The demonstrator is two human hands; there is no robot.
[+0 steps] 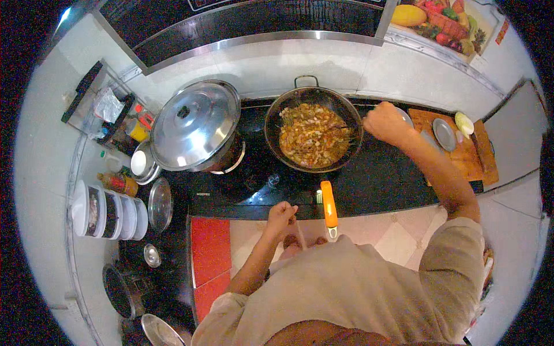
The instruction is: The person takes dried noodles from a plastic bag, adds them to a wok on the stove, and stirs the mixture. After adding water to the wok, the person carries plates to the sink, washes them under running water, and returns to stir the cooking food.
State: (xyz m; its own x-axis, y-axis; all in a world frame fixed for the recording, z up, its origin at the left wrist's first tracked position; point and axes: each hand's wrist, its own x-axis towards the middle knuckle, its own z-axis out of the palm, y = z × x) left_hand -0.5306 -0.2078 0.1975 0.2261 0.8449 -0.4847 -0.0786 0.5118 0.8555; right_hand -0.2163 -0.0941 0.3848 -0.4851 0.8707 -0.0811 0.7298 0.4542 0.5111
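Note:
A dark wok [270, 149] with stir-fried chopped food [314, 136] sits on the black glass cooktop [255, 190]. Its orange handle [329, 203] points towards me, past the counter's front edge. Beyond the wok's right rim, my right hand [385, 123] has its fingers curled in a fist. A thin dark utensil [342, 127] lies in the food in line with that hand, which appears to grip it; the hand hides the grip. My left hand [282, 217] is loosely closed in front of the counter edge, left of the orange handle, with nothing clear in it.
A large pot with a shiny steel lid [197, 125] stands left of the wok. A wooden cutting board [465, 162] on the right bears a grey plate [444, 135] and a cut pale vegetable [464, 124]. Stacked clear containers [112, 214] and bottles line the left wall.

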